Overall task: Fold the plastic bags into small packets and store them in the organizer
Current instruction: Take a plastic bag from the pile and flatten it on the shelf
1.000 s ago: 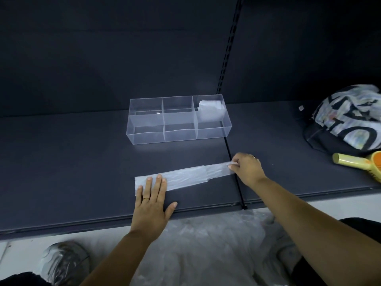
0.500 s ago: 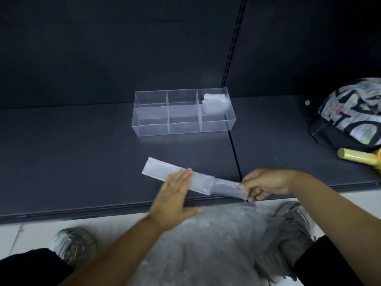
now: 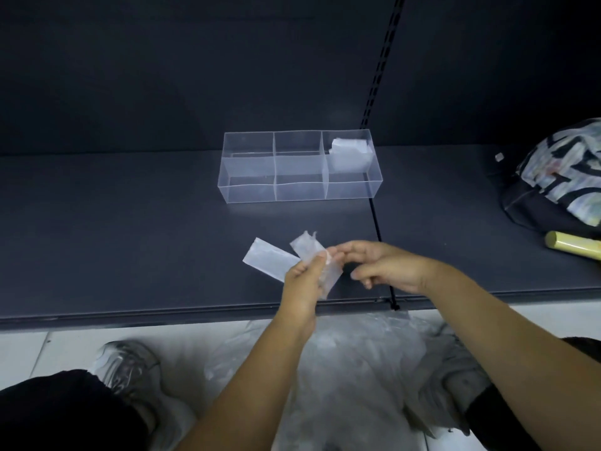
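A translucent plastic bag strip lies on the dark shelf, bent into a V with one end doubled back over the other. My left hand pinches the strip at the bend. My right hand touches the same bend with its fingertips. Behind them stands the clear organizer with several compartments. A folded bag packet sits in its far right compartment; the other compartments look empty.
A heap of loose plastic bags lies on the floor below the shelf edge, between my shoes. A patterned dark bag and a yellow handle rest on the shelf at the right. A vertical slotted rail splits the back wall.
The strip lay flat and long under both hands. My right hand has since brought its end back toward the left, and both hands now meet at the fold.
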